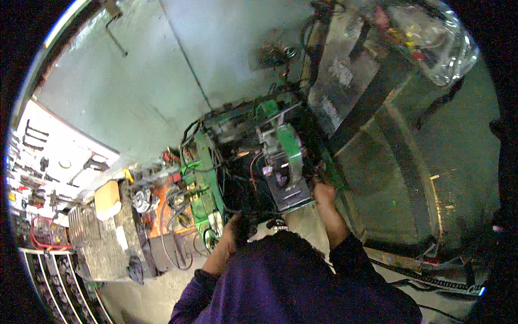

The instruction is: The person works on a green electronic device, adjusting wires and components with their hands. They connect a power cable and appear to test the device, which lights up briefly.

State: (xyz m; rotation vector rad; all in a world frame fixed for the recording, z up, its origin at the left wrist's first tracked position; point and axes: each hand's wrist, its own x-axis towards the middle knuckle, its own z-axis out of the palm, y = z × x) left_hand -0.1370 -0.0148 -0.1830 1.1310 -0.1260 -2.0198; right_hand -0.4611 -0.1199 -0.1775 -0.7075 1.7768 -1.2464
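Observation:
A green machine (pixel 205 173) stands before me, its inside full of black hoses, cables and dark parts, with a metal assembly (pixel 288 194) carrying a green cover (pixel 290 143) on its right half. My right hand (pixel 324 193) is at the right edge of that assembly, its fingers closed and partly hidden, so what they grip is unclear. My left hand (pixel 233 229) is low at the machine's near left, against a dark part (pixel 245 227); its fingers are mostly hidden in shadow.
A grey worktable (pixel 86 256) and an orange surface with tools and hoses (pixel 159 205) are on the left, beside a tool board (pixel 70 151) and a metal rack (pixel 48 281). Large dark panels (pixel 388 178) stand on the right, with a clear plastic bag (pixel 437 46) above.

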